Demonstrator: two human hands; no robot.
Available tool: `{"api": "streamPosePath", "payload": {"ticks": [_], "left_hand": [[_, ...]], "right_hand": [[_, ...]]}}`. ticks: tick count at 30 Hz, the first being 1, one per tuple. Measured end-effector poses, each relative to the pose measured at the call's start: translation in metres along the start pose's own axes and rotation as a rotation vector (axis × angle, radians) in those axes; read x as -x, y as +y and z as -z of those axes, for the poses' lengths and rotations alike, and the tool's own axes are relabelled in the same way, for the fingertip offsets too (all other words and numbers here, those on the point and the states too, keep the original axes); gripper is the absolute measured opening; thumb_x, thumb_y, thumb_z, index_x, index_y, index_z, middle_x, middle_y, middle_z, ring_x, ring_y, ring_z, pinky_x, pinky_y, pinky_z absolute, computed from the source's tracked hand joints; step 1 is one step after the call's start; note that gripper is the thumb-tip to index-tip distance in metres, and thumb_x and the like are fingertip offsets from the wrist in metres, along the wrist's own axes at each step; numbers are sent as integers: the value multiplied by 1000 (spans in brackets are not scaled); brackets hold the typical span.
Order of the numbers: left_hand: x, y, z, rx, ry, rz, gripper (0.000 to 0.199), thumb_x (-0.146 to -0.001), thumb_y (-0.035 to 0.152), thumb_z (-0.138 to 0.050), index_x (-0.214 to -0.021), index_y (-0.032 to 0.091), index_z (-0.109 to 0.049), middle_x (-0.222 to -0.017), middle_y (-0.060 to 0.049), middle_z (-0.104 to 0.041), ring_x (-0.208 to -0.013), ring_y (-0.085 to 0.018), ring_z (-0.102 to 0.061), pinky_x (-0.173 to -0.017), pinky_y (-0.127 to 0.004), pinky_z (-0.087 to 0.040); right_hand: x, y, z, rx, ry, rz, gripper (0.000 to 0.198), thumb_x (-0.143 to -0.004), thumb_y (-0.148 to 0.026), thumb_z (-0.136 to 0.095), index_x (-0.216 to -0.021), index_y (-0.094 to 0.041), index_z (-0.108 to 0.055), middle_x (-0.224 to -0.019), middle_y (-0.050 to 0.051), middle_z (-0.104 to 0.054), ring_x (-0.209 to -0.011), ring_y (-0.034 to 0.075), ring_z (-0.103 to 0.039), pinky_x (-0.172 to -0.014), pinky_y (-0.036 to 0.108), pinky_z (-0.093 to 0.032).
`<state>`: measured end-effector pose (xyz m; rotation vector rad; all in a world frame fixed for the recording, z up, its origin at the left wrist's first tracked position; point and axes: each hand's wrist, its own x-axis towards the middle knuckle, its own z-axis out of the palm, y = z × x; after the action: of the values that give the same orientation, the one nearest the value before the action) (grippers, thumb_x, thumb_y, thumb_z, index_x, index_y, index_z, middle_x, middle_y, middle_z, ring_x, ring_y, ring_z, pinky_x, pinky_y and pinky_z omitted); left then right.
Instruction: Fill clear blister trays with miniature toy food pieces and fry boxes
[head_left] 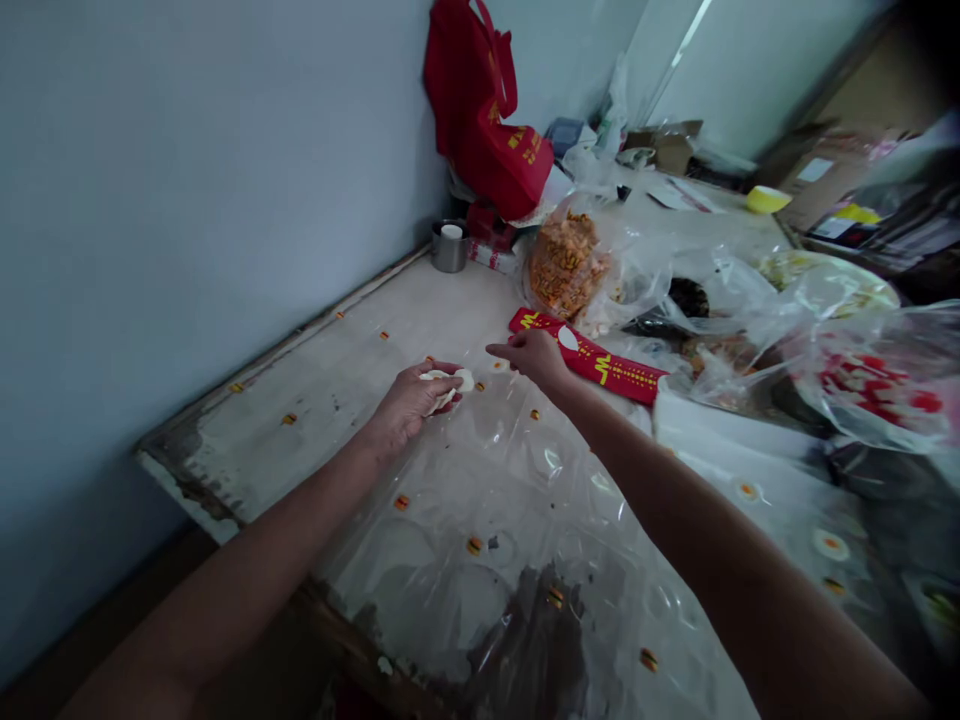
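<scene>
Left hand [415, 402] grips white discs [465, 380], likely keeping them handy for right hand [537, 356] nearby, whose grip I cannot tell.

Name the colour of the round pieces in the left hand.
The round pieces are white, in the head view.

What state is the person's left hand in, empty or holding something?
Holding something: the left hand grips several thin white pieces, whose pale edges show between and beyond its fingers.

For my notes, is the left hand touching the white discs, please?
Touching: the head view shows the white discs held in the left hand.
</scene>
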<state>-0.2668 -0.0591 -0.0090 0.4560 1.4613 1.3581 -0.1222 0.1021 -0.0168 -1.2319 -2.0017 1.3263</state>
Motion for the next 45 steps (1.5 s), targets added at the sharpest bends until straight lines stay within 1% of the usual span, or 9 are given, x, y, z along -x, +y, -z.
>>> {"api": "streamPosePath", "payload": {"ticks": [4, 7, 12, 19, 24, 29, 35, 41, 45], "left_hand": [[4, -2, -4, 71, -2, 11, 40, -57, 20, -87, -92, 18, -68, -72, -1, -68, -60, -12, -63, -57, -22, -49], [7, 5, 0, 122, 52, 17, 31, -63, 18, -83, -89, 18, -66, -73, -2, -69, -61, -11, -63, -56, -20, -48], [8, 28, 30, 194, 111, 119, 11, -76, 16, -59, -84, 13, -66, -77, -9, -71, -61, -13, -64, -51, -19, -48], [8, 38, 64, 230, -49, 83, 33, -66, 7, -58, -97, 13, -69, -92, -9, -71, -77, -15, -67, -63, -22, -53], [3, 32, 72, 178, -116, -6, 48, -61, 0, -69, -107, 14, -64, -100, -9, -71, -88, -17, -67, -76, -26, -55], [3, 19, 68, 135, -86, -118, 60, -59, 1, -77, -115, 18, -61, -107, -8, -70, -78, -13, -66, -68, -23, -52], [10, 15, 60, 366, 28, -140, 53, -64, -2, -72, -111, 19, -58, -100, -6, -71, -82, -17, -69, -73, -27, -56], [2, 39, 107, 411, 180, -116, 39, -69, -4, -68, -103, 15, -62, -92, -8, -72, -81, -17, -71, -75, -28, -58], [-6, 46, 140, 284, 130, -60, 38, -67, -1, -77, -101, 12, -68, -84, -7, -72, -71, -15, -69, -64, -24, -56]], "right_hand": [[30, -11, -14, -267, -392, -83, 32, -63, -35, -88, -83, -14, -75, -68, 3, -70, -56, 11, -61, -53, 19, -48], [30, -15, -25, -321, -343, -74, 26, -65, -29, -85, -83, -13, -75, -67, 4, -70, -59, 13, -63, -59, 23, -52], [-17, -18, -39, 229, 43, 469, 10, -77, -15, -74, -87, -16, -77, -80, 5, -74, -73, 16, -66, -71, 26, -48], [-56, -20, -54, 966, -202, 879, 29, -91, -6, -50, -99, -16, -76, -102, 13, -70, -101, 25, -59, -81, 32, -42], [-28, -25, -59, 420, -98, 558, 26, -94, -20, -57, -116, -16, -70, -94, 9, -71, -85, 20, -64, -76, 29, -47], [27, -47, -81, -302, -393, 0, 36, -76, -48, -79, -84, -15, -69, -72, 5, -69, -58, 13, -62, -53, 23, -47], [36, -55, -99, -488, -293, -102, 26, -65, -34, -82, -78, -14, -70, -67, 3, -68, -59, 12, -63, -53, 20, -47], [-51, -64, -107, 160, 7, 502, 13, -82, -21, -66, -90, -16, -75, -86, 6, -73, -78, 18, -67, -73, 26, -50], [-101, -68, -119, 792, -186, 882, 25, -87, -8, -55, -99, -16, -75, -106, 11, -71, -98, 21, -65, -86, 29, -46]]}}
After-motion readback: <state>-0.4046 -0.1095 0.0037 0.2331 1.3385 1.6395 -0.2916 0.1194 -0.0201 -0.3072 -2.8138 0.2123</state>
